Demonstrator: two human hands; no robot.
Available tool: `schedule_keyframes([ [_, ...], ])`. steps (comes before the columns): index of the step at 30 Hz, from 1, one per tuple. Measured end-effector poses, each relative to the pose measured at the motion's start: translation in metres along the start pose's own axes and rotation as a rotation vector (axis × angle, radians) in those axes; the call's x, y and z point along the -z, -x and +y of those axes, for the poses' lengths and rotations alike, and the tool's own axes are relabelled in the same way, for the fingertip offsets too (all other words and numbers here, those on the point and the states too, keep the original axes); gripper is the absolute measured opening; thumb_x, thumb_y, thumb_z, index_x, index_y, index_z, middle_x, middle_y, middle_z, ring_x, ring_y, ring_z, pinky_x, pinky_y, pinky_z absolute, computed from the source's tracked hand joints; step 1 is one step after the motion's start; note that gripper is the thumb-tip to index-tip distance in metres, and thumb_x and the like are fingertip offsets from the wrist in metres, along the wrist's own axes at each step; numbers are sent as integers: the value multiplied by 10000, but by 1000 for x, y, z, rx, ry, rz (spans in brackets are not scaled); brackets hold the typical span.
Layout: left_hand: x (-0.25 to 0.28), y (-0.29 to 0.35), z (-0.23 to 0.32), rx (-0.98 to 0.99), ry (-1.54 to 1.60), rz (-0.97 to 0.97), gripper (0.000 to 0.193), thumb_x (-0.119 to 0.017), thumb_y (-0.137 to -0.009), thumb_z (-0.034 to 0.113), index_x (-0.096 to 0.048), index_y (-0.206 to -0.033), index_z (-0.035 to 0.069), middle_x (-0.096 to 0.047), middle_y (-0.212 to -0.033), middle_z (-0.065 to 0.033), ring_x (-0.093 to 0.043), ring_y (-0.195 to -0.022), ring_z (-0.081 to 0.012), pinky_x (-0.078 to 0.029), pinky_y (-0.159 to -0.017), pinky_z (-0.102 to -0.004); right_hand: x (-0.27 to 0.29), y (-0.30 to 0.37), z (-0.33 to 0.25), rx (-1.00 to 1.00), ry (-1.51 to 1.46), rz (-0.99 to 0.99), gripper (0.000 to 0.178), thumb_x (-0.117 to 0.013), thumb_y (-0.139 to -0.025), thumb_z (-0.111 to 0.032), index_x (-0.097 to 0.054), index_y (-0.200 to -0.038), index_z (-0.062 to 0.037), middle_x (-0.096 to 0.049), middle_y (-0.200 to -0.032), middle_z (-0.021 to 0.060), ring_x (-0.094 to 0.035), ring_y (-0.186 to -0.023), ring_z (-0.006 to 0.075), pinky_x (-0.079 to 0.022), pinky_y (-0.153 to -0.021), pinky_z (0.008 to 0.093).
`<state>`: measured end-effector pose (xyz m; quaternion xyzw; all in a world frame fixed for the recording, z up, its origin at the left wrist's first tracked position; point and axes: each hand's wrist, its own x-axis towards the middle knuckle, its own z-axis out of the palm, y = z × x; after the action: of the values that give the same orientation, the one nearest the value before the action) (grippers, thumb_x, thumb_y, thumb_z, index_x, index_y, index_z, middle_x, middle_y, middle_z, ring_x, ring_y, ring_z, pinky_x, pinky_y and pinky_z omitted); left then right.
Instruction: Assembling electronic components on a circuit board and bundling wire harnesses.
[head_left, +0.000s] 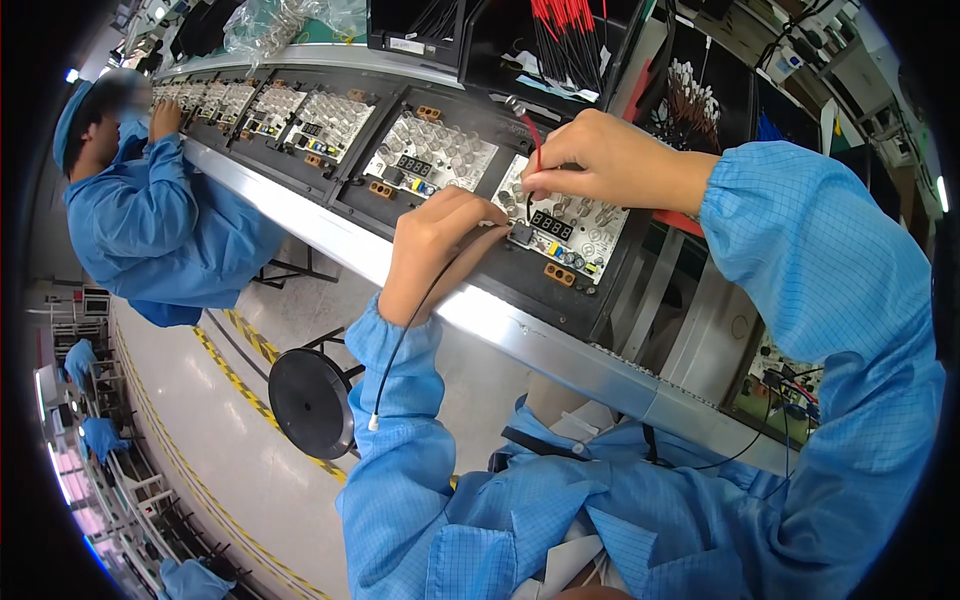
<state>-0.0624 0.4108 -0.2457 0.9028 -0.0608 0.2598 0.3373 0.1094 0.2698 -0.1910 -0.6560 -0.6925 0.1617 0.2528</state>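
A white circuit board (585,222) with a small digit display lies in a black carrier on the conveyor line. My left hand (432,245) rests on the board's near edge and pinches a black wire (405,335) whose free white tip hangs down by my sleeve. My right hand (600,158) hovers over the board's far left corner, fingers pinched on a red wire (533,135) that points down at the board. Both sleeves are light blue.
More boards in black carriers (432,155) run leftward along the metal-edged line (520,335). A co-worker in blue (150,215) works at the far left. A black round stool (311,402) stands below. Bundles of red-tipped wires (565,35) hang behind the line.
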Motion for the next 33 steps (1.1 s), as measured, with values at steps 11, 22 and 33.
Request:
schedule_keyframes([
  [11, 1, 1, 0, 25, -1, -26, 145, -697, -655, 14, -610, -770, 31, -607, -742, -68, -570, -710, -217, -448, -630, -301, -6, 1, -4, -91, -155, 21, 210, -570, -840, -208, -663, -830, -20, -654, -699, 81, -624, -654, 187, -465, -618, 279],
  [22, 2, -3, 0, -67, -116, 7, 125, -711, -637, 58, -625, -728, 51, -591, -707, -40, -534, -660, -202, -428, -572, -296, -9, -4, -2, -162, 32, 18, 195, -608, -810, -226, -664, -837, -41, -654, -702, 87, -623, -613, 208, -471, -577, 290],
  [33, 2, -4, -3, -71, -105, -30, 141, -694, -634, 15, -617, -751, 32, -604, -734, -49, -533, -689, -217, -424, -608, -296, -16, 0, 8, 23, 132, 26, 221, -599, -815, -294, -654, -812, -80, -604, -657, 91, -581, -641, 265, -454, -592, 367],
])
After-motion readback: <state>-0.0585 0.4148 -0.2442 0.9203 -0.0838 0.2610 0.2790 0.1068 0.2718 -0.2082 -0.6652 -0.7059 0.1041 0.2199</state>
